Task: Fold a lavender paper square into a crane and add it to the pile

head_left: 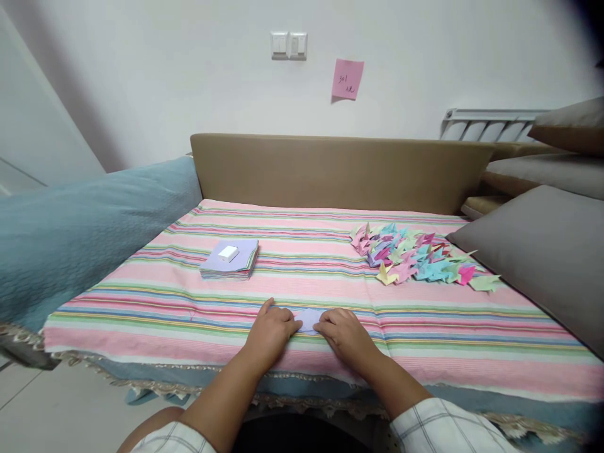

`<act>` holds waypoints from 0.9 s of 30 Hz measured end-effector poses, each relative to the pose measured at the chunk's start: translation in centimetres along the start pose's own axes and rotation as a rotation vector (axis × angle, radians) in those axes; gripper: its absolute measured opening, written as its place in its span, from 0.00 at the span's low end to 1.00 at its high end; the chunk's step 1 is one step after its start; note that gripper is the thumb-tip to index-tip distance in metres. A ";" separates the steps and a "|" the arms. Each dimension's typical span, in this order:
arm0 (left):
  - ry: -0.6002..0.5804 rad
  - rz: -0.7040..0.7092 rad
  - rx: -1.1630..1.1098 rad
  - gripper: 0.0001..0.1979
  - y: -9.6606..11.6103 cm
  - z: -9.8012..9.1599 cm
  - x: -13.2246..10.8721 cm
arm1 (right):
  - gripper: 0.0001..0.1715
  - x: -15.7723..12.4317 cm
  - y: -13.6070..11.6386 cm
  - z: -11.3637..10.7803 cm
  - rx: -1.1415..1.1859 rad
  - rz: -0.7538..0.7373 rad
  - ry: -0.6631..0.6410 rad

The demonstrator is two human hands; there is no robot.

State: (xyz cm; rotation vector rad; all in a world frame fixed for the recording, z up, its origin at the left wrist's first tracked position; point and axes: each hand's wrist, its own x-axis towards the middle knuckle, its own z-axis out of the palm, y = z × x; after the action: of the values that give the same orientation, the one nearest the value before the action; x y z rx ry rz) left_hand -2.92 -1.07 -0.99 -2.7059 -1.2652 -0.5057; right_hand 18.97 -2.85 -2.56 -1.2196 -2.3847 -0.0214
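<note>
A small folded piece of light purple paper lies on the striped cloth between my hands. My left hand has its fingers curled at the paper's left edge, with one finger poking up and away. From the other side, my right hand pinches the right edge, thumb and fingertips pressed together. The paper looks flat, but the fingers partly cover its ends, so its exact folded shape is hidden.
Left of centre, a stack of coloured paper sheets carries a small white box-like object. Several folded paper cranes are heaped at the right. Grey cushions border the right side, and a tan backrest stands behind the striped cloth.
</note>
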 end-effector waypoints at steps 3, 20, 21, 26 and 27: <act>0.012 -0.010 0.022 0.11 0.1 0.2 -0.2 | 0.12 -0.2 0.1 0.1 -0.012 -0.017 0.005; 0.102 -0.050 0.067 0.17 2.5 -1.7 -0.8 | 0.12 -0.1 -0.4 -0.4 -0.064 -0.006 -0.036; 0.081 0.023 0.039 0.19 2.9 -1.4 -0.9 | 0.12 -0.1 -0.5 -0.5 -0.065 -0.005 -0.035; -0.009 0.117 0.017 0.22 3.6 0.3 -1.2 | 0.13 -0.1 -0.5 -1.1 -0.048 -0.019 -0.045; -0.018 0.113 0.018 0.21 3.5 0.5 -1.2 | 0.14 -0.2 -0.3 -1.2 -0.043 -0.018 -0.045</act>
State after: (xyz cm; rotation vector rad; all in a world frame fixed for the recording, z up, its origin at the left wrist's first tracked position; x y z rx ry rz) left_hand -0.87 -4.11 -1.73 -2.7540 -1.1069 -0.4558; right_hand 19.34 -3.47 -1.49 -1.2297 -2.4459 -0.0514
